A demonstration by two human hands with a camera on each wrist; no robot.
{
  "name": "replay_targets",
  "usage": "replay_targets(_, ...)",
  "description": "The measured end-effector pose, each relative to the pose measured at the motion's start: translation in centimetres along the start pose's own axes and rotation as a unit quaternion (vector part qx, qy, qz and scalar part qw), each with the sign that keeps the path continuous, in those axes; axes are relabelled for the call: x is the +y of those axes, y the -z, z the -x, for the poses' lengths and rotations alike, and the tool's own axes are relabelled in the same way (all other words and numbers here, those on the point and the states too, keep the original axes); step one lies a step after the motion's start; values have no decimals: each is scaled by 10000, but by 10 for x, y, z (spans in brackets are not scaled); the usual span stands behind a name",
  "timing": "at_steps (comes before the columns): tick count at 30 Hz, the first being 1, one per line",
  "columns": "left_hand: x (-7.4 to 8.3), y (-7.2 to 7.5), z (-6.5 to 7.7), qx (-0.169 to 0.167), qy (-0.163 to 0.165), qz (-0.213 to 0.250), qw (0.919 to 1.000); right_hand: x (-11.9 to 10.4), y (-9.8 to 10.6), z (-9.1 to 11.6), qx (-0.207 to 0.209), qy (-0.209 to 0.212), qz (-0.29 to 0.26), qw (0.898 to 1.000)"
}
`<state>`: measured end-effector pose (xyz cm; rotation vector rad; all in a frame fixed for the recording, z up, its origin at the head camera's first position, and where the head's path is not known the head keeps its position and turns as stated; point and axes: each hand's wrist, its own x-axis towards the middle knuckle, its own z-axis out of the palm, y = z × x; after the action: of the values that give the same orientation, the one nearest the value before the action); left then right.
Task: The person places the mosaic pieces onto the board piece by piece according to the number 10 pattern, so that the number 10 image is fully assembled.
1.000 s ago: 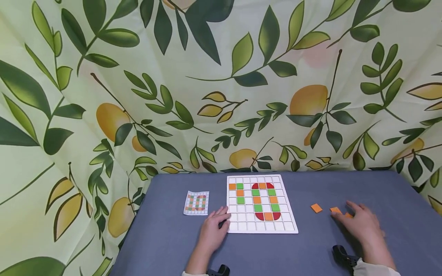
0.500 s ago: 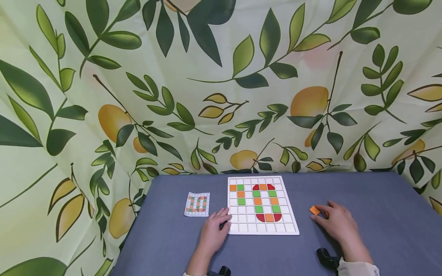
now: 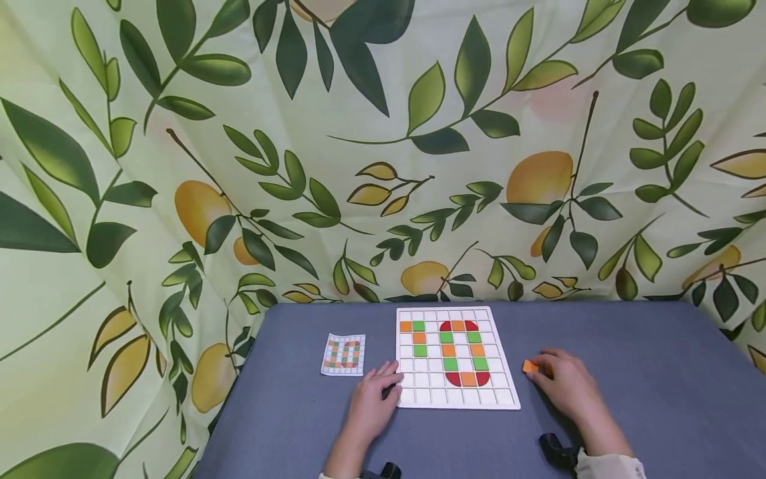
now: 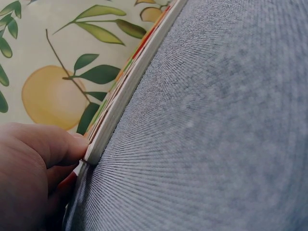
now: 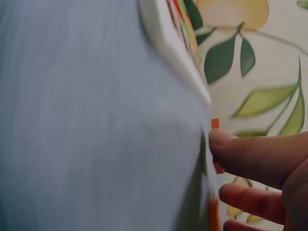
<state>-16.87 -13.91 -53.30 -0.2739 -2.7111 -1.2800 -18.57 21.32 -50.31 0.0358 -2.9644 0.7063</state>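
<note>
A white gridded board (image 3: 431,398) lies on the table, bearing orange, green and red tiles; some form a ring on its right part, others a short column at upper left. My left hand (image 3: 371,406) rests at the board's left edge, fingers reaching along it; in the left wrist view its thumb (image 4: 72,147) touches the board's corner. Right of the board, my right hand (image 3: 568,384) pinches a square orange tile (image 3: 529,366). The right wrist view shows this tile at the thumb (image 5: 240,151), with another orange tile (image 5: 214,214) lower down by the other fingers.
Left of the board lies a small paper card (image 3: 343,354) printed with a coloured grid pattern. The blue-grey cloth-covered table (image 3: 287,399) meets a leaf-and-fruit patterned curtain (image 3: 335,80) at the back. Both wrists wear black devices (image 3: 556,451).
My right hand has moved left toward the board, gathering the loose orange tiles that lay on the table and now pinching one. The left hand has stayed at the board's edge.
</note>
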Motion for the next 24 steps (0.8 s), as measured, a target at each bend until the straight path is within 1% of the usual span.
replay_targets(3, -1, 0, 1, 62, -89, -19, 9999, -19, -5, -5, 34, 170, -22, 9998)
replay_targets(7, -1, 0, 1, 110, -204, -48, 9997, -56, -14, -17, 69, 554, -71, 9984)
replay_targets(11, -2, 0, 0, 80, -182, -52, 9998, -97, -31, -27, -131, 956, -97, 9953)
replay_targets(13, -2, 0, 0, 72, -202, -69, 9997, -115, -41, -30, -231, 1187, -132, 9926)
replay_targets(15, -2, 0, -1, 67, -242, -91, 9996, -129, -51, -31, -324, 1319, -186, 9906)
replay_targets(17, -2, 0, -1, 75, -300, -134, 9994, -139, -60, -33, -390, 1362, -144, 9898)
replay_targets(20, -4, -1, -1, 68, -320, -202, 9993, -148, -69, -34, -432, 1288, -8, 9907)
replay_targets(24, -4, -1, -1, 54, -276, -205, 9994, -155, -74, -36, -438, 1204, 92, 9917)
